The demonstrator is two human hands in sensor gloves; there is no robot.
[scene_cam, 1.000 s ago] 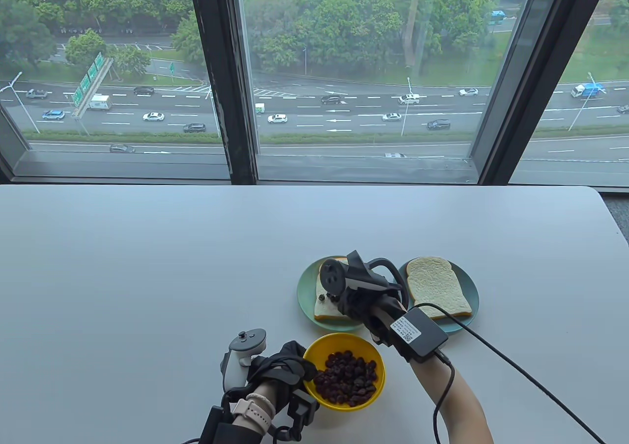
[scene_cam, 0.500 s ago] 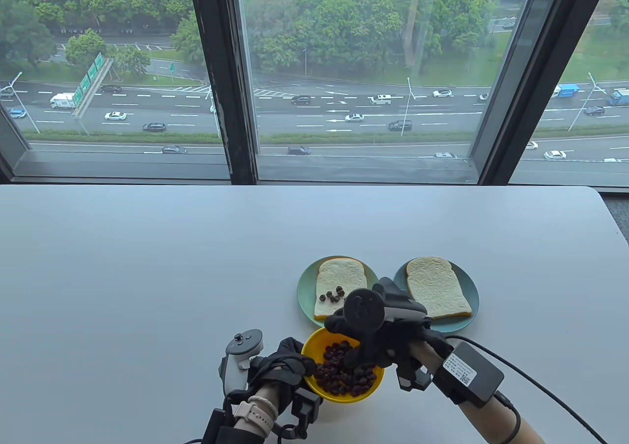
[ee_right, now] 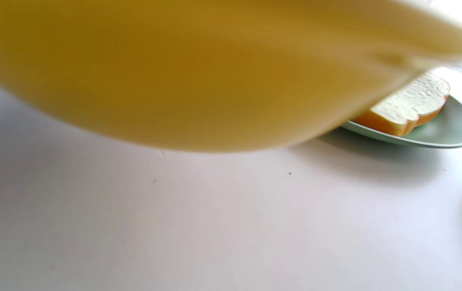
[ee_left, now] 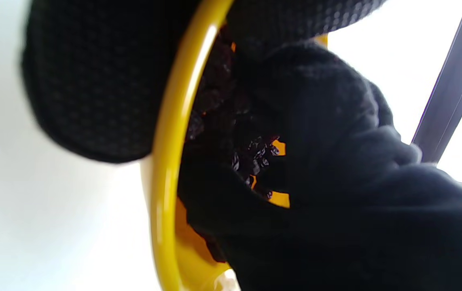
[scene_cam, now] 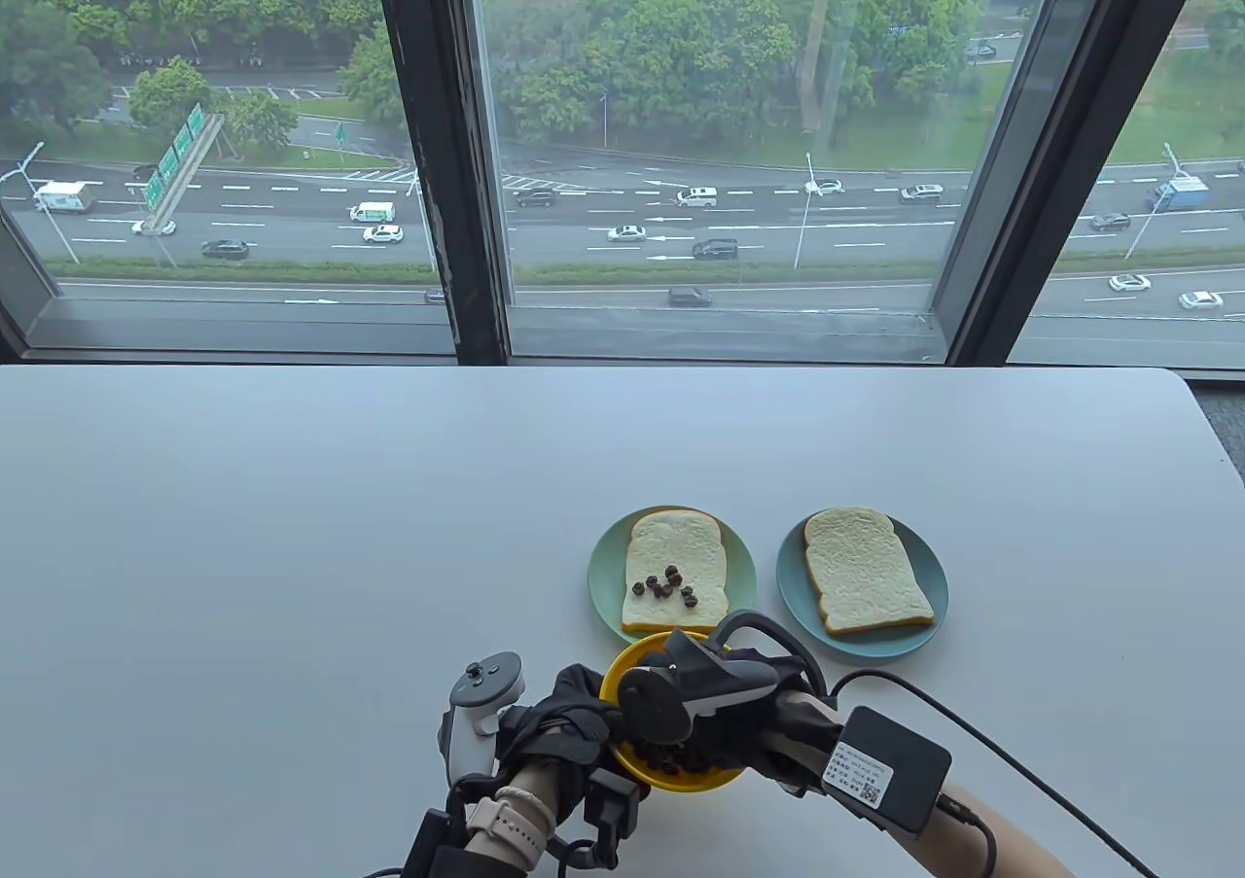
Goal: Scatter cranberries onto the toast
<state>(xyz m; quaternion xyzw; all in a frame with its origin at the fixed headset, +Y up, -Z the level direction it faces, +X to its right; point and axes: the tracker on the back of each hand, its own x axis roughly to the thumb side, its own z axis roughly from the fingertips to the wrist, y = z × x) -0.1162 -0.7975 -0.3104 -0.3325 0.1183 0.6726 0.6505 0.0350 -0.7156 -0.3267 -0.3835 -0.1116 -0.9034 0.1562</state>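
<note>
Since a moment ago the right hand (scene_cam: 725, 713) has come back from the left toast and dropped into the yellow bowl (scene_cam: 622, 669), where its gloved fingers (ee_left: 336, 121) are now down among the cranberries (scene_cam: 666, 759); whether they have closed on any I cannot tell. Across the white table (scene_cam: 292, 528), the two green plates sit side by side just beyond the bowl, near each other but apart. On the left plate (scene_cam: 603, 577) lies the left toast (scene_cam: 676, 552), a pale slice with its long axis running away from the person and its rounded top toward the window, tilted slightly right. On the right plate (scene_cam: 939, 567) lies the plain toast (scene_cam: 866, 567), pointing the same way but leaning slightly left, its golden crust showing along the near edge. The bowl stands at the table's near edge, holding a heap of dark, wrinkled cranberries. The left hand (scene_cam: 569, 718) grips the bowl's left rim, fingers curled over it. A small cluster of sprinkled cranberries (scene_cam: 666, 586) rests on the near half of the left toast.
</note>
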